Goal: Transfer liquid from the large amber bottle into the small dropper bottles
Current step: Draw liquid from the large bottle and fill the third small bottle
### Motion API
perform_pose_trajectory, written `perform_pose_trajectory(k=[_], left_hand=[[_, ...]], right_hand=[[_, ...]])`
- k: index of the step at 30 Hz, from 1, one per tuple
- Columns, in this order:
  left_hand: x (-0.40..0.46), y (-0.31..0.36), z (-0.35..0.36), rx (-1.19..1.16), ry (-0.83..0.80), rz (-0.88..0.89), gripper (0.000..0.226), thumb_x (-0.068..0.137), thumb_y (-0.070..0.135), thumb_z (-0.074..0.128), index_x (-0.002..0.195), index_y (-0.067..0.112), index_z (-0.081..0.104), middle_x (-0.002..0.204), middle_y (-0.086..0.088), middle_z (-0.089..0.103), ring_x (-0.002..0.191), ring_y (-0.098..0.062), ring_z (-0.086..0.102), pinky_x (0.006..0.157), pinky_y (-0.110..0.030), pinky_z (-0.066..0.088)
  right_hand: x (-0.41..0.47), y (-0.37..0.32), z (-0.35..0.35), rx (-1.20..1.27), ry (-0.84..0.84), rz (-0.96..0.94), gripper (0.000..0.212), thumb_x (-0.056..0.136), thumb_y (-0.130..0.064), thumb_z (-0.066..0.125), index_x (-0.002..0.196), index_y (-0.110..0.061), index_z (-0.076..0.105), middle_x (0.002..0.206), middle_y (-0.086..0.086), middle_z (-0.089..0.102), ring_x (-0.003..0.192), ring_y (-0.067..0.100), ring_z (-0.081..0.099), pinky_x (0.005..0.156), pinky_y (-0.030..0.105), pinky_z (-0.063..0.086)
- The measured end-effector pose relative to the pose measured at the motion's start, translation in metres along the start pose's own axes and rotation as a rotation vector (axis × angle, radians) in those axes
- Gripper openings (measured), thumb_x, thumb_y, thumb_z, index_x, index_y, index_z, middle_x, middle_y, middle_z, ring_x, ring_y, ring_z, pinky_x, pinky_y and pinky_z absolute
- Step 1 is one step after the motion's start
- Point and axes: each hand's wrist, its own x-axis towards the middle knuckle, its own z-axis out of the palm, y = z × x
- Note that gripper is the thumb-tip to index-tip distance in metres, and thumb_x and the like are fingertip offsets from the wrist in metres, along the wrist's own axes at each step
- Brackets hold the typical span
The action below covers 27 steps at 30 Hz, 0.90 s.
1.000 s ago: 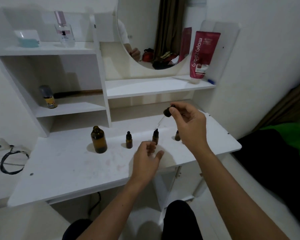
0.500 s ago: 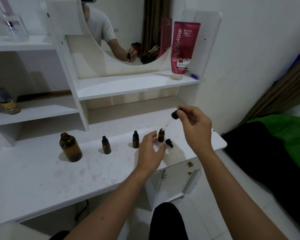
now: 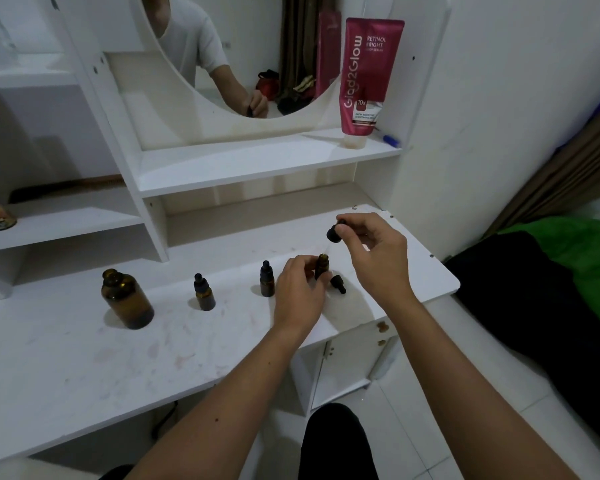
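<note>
Pinching a black dropper (image 3: 334, 233) in our right hand (image 3: 374, 252), we held it just above the open small bottle (image 3: 322, 267), which our left hand (image 3: 298, 296) steadied with curled fingers on the white table (image 3: 84, 358). That bottle was amber glass, uncapped; a loose black cap (image 3: 338, 284) lay just right of it. Two capped dropper bottles (image 3: 204, 293) stood in a row to the left, and the big amber bottle (image 3: 127, 299), open-necked, stood farthest left.
</note>
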Motion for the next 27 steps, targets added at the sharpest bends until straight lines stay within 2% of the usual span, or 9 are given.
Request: perform_pose_trajectory(k=[4, 7, 11, 14, 21, 27], left_hand=[[0.001, -0.003, 0.001, 0.01, 0.008, 0.012, 0.02, 0.095, 0.024, 0.072, 0.114, 0.021, 0.069, 0.11, 0.009, 0.067, 0.101, -0.006, 0.065, 0.095, -0.035, 0.055], [0.002, -0.004, 0.001, 0.02, 0.005, 0.029, 0.02, 0.096, 0.023, 0.071, 0.116, 0.021, 0.069, 0.111, 0.009, 0.067, 0.101, -0.004, 0.064, 0.096, -0.034, 0.055], [0.001, -0.006, 0.001, 0.032, 0.005, 0.042, 0.021, 0.098, 0.024, 0.069, 0.118, 0.021, 0.069, 0.113, 0.011, 0.067, 0.105, -0.002, 0.062, 0.097, -0.033, 0.054], [0.0, -0.006, 0.001, 0.043, 0.006, 0.055, 0.021, 0.098, 0.024, 0.069, 0.119, 0.021, 0.068, 0.113, 0.01, 0.066, 0.104, -0.005, 0.064, 0.098, -0.034, 0.054], [0.0, -0.005, 0.0, 0.065, -0.003, 0.054, 0.022, 0.098, 0.024, 0.068, 0.12, 0.02, 0.067, 0.113, 0.008, 0.065, 0.104, -0.009, 0.064, 0.097, -0.036, 0.055], [0.0, -0.001, 0.0, 0.094, 0.01, 0.036, 0.022, 0.098, 0.026, 0.068, 0.119, 0.02, 0.067, 0.111, 0.008, 0.065, 0.103, -0.008, 0.064, 0.098, -0.036, 0.054]], right_hand=[[-0.001, 0.005, 0.009, -0.051, -0.032, -0.011, 0.01, 0.095, -0.005, 0.072, 0.094, -0.013, 0.078, 0.09, 0.0, 0.079, 0.089, 0.014, 0.078, 0.086, 0.025, 0.059], [-0.002, 0.006, 0.011, -0.079, -0.027, -0.025, 0.012, 0.095, -0.003, 0.071, 0.091, -0.013, 0.078, 0.088, -0.002, 0.078, 0.087, 0.012, 0.077, 0.084, 0.022, 0.058], [-0.002, 0.008, 0.01, -0.072, -0.044, 0.021, 0.01, 0.098, -0.009, 0.07, 0.103, -0.014, 0.077, 0.09, -0.003, 0.079, 0.09, 0.007, 0.076, 0.085, 0.017, 0.056], [-0.002, 0.008, 0.01, -0.056, -0.058, 0.037, 0.012, 0.099, -0.01, 0.07, 0.109, -0.013, 0.076, 0.092, -0.003, 0.08, 0.091, 0.006, 0.077, 0.088, 0.018, 0.057], [-0.002, 0.005, 0.011, -0.075, -0.022, 0.032, 0.011, 0.096, -0.006, 0.071, 0.093, -0.016, 0.075, 0.086, -0.004, 0.079, 0.088, 0.007, 0.076, 0.084, 0.016, 0.055], [-0.001, 0.003, 0.012, -0.079, -0.06, 0.022, 0.007, 0.096, -0.009, 0.073, 0.1, -0.015, 0.076, 0.089, -0.004, 0.08, 0.088, 0.006, 0.077, 0.084, 0.014, 0.055]])
